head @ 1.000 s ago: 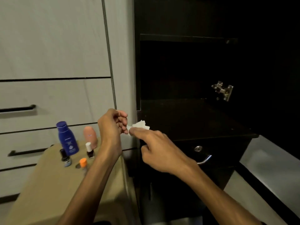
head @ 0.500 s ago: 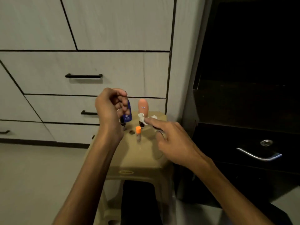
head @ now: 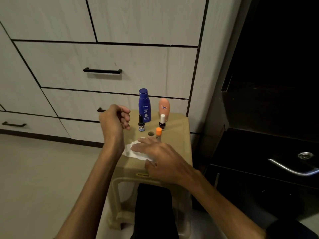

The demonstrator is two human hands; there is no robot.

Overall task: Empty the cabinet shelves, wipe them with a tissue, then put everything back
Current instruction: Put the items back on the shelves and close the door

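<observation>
A white tissue (head: 129,151) lies on the beige plastic stool (head: 177,135). My right hand (head: 160,157) rests flat on the tissue with straight fingers. My left hand (head: 114,121) hovers above the stool's left edge, fingers loosely curled, holding nothing. Behind the hands stand a blue lotion bottle (head: 144,105), a peach bottle (head: 164,107), a small dark dropper bottle (head: 141,124), a nail-polish bottle with a white cap (head: 162,122) and a small orange-capped tube (head: 158,132). The dark open cabinet (head: 276,100) is at the right, its shelves hard to see.
Pale drawer fronts with black handles (head: 102,71) fill the wall behind the stool. A dark drawer with a metal handle (head: 291,168) and lock sits low at the right. Light floor (head: 43,169) spreads to the left. A dark trouser leg (head: 153,209) shows below the stool.
The view swung from the cabinet to the stool. My right hand carried the tissue down and laid it flat on the stool; my left hand let go of it and moved aside.
</observation>
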